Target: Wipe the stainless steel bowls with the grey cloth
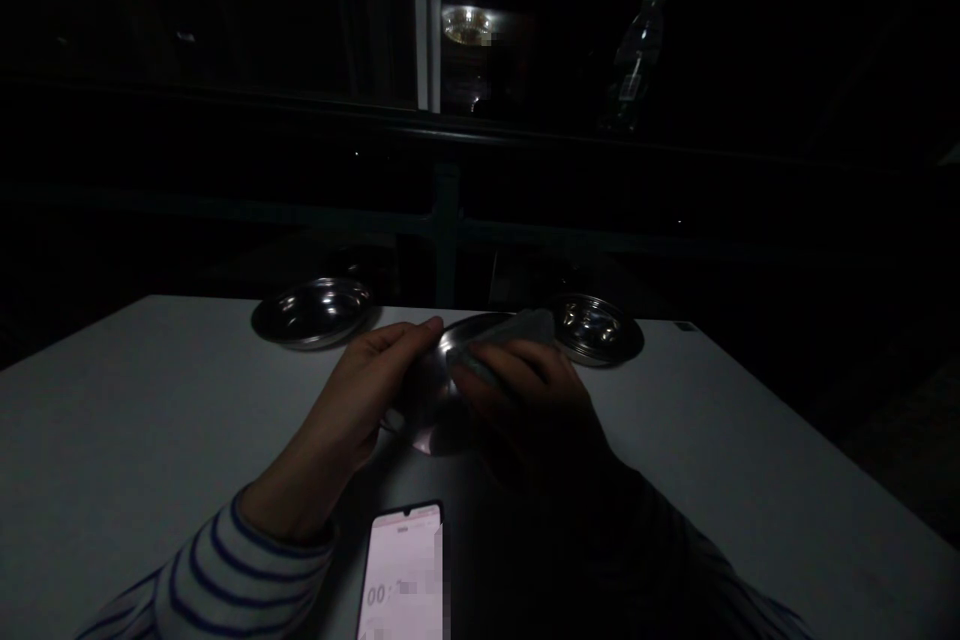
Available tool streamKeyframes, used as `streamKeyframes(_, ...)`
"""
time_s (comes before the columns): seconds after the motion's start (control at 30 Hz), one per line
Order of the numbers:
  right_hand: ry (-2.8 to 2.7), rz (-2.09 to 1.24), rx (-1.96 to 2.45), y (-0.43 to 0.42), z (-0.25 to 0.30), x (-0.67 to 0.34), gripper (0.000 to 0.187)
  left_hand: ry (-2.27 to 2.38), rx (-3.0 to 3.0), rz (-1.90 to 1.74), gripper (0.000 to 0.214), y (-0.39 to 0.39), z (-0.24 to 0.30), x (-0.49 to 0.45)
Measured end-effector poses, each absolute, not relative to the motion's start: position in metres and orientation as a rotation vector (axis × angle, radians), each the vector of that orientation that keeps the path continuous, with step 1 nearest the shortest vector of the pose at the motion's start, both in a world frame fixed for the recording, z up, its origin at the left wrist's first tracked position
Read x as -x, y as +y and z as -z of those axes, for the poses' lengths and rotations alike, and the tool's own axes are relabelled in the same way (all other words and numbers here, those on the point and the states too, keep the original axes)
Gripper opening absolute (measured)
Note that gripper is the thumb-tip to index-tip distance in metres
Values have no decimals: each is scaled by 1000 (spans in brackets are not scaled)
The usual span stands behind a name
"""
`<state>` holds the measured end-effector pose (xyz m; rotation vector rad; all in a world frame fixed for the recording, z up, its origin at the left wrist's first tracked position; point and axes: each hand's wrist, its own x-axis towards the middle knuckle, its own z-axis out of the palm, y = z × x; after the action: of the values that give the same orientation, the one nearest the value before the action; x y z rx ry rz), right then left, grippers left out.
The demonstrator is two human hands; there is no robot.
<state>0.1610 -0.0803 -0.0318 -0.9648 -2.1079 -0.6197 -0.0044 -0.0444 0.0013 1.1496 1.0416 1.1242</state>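
A shiny metal bowl (pixel 431 410) is held tilted above the white table, its smooth outer side towards me. My left hand (pixel 375 375) grips its left edge, the thumb lying along the rim. Pressed to the bowl's right side is a greyish cloth (pixel 536 325), bunched under the fingers of my right hand (pixel 536 400). Deep shadow covers much of that hand and its forearm.
On the white table (pixel 172 420), one metal bowl (pixel 315 313) stands at the back left and stacked-looking metal bowls (pixel 600 330) at the back right. A lit phone (pixel 401 570) lies in front of me. Behind, a plastic bottle (pixel 637 55) stands by the dark window.
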Motion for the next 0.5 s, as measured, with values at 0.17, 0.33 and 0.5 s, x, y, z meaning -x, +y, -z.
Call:
streamKeyframes(0.17,-1881,527,1119,-69,33,-171,32,1038,-1084,-1175,25,-45,-1,4)
streamKeyframes(0.33,-1964,553,1085,-74,31,-168,32,1063,-1105,-1180,25,-45,-2,4)
streamKeyframes(0.5,-2093,574,958,-82,30,-163,33,1082,-1140,-1156,27,-45,-2,3)
